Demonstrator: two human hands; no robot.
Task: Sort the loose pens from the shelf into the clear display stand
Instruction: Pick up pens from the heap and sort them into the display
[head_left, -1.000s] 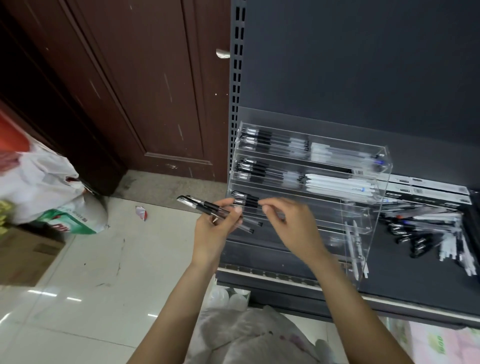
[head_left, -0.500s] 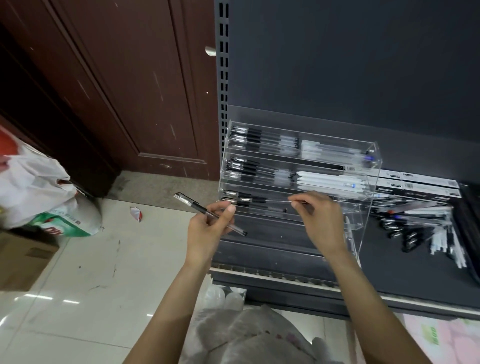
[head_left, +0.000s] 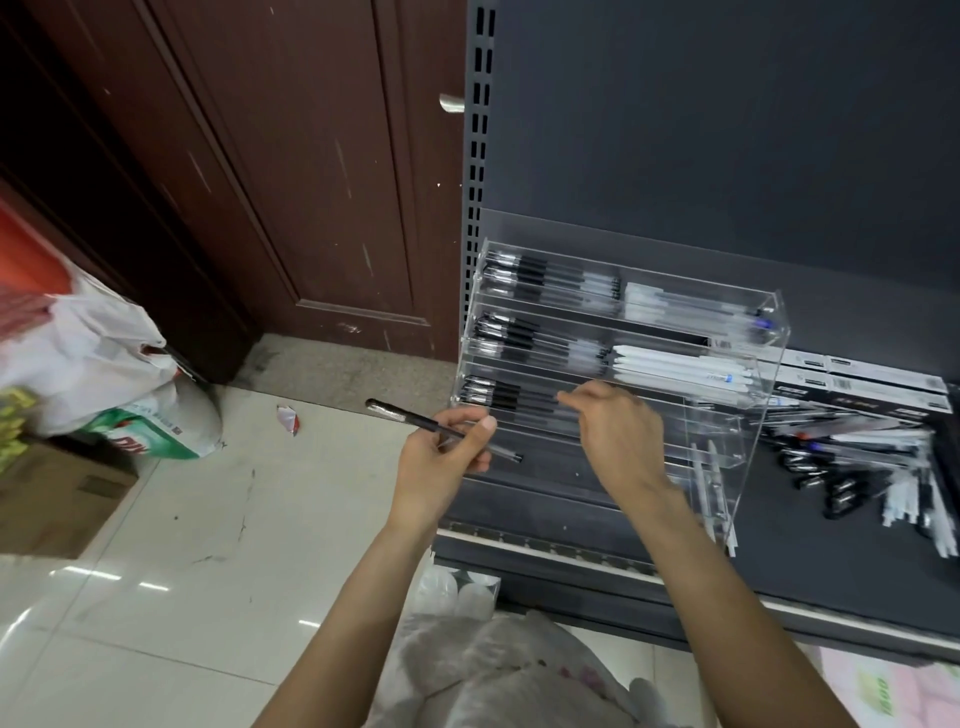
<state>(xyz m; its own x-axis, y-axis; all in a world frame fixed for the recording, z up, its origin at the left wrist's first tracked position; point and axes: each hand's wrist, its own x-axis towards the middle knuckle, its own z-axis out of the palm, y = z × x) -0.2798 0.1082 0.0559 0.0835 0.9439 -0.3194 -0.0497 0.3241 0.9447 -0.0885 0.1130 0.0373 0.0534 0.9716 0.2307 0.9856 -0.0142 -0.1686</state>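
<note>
Pinching a light, stiff, slick black pen (head_left: 441, 428) mid-barrel, the left hand (head_left: 441, 462) waits at the clear display stand's (head_left: 748, 452) left edge; right hand (head_left: 618, 441), fingers curled, apparently empty, reaches its third tier.

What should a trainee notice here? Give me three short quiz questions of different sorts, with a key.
1. True or false: the left hand holds a black pen.
2. Multiple choice: the loose pens on the shelf lie (A) left of the clear display stand, (B) right of it, (C) on top of it.
3. Fill in: the right hand reaches to the stand's ____ tier from the top.

Key: 1 true; 2 B; 3 third. Whether the right hand pinches a pen there cannot be told; its fingertips are blurred.
</note>
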